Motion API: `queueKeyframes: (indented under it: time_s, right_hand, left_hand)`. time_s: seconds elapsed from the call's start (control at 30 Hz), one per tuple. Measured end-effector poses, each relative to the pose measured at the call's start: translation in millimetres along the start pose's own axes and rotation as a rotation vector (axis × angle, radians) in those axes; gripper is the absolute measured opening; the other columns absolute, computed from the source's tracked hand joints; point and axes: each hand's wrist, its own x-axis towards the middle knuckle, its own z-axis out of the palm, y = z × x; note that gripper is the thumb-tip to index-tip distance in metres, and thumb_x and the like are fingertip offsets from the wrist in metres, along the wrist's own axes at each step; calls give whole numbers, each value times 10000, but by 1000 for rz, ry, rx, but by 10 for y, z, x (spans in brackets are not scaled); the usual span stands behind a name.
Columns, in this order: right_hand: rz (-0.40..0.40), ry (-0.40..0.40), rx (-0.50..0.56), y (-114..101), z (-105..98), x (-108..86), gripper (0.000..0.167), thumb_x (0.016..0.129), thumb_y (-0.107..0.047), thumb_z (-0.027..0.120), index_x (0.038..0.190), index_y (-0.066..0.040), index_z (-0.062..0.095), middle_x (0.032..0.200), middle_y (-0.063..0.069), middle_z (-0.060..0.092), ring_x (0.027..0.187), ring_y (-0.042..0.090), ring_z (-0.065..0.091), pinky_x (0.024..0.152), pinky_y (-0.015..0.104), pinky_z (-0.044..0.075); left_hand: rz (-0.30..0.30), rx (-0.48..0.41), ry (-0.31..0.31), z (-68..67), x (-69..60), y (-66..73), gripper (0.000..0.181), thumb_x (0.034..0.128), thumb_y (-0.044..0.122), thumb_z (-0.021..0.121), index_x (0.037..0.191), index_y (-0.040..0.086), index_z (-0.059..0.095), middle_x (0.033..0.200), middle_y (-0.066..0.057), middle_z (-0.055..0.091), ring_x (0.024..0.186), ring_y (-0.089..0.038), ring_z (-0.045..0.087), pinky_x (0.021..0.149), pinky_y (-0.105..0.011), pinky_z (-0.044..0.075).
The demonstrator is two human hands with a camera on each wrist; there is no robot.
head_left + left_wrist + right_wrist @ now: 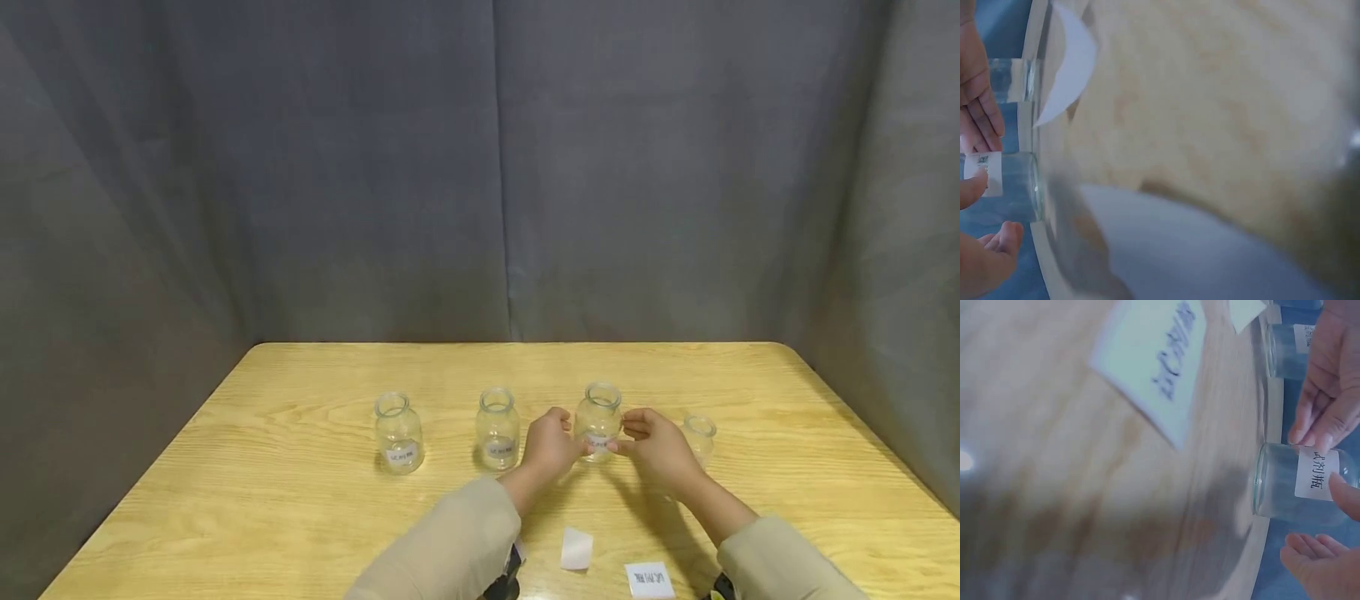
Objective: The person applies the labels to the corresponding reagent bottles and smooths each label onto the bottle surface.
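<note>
**Left hand (551, 446) and right hand (662, 450) pressed a paper label (1311, 477) onto a glass jar (599, 416)**

The two thumbs touched opposite ends of the label, low on the front of the jar. The other fingers of each hand were spread away from the thumb and reached forward along either side, those of the right just clear of the glass; neither hand was clamped round the jar. Handwritten Chinese characters ran across the label, the last two reading 剂瓶, while the left thumb partly covered the first.

The jar stood upright between the hands on a wood-grain table (300, 508), the third from the left in a row of four. Left of the left hand stood a second jar (498, 417), and farther left a leftmost jar (398, 429); both were upright and wore similar labels. Beyond the right hand stood a rightmost jar (700, 433), its lower part hidden by that hand and wrist.

Nearer the person, between the forearms, lay a blank paper slip (577, 550) and, to its right, a handwritten slip (650, 580) with the same kind of lettering. Light beige sleeves (450, 537) covered both forearms. Dark grey curtains (375, 183) rose behind the table and along its sides.
</note>
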Motion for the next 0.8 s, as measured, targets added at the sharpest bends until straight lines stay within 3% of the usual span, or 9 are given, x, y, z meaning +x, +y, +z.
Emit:
queueKeyframes:
  time_s: [0.27,0.47,0.8]
  right_hand:
    - [-4,-24,-1,49,-65,-287,545,791,-229,619,1147,117,392,1124,279,463,1020,396,453,814,463,405]
    - [-7,-116,19,40,-120,-436,505,758,-244,650,1092,84,462,1034,169,521,916,263,508,760,395,445]
    - [-75,-345,-1,131,-184,-664,445,764,-175,640,1055,110,462,978,144,506,851,222,503,720,417,448]
  left_hand:
    - [-78,-62,-33,13,-150,-50,459,671,126,726,1035,-46,505,931,-103,554,857,-257,536,719,-337,474]
    - [-117,-98,-77,-69,-230,-14,375,686,107,711,983,-24,524,854,-40,532,783,-198,518,692,-323,473]
    - [-70,-159,-170,-160,-399,61,254,707,54,685,912,-2,546,821,-15,515,748,-143,486,664,-245,463]
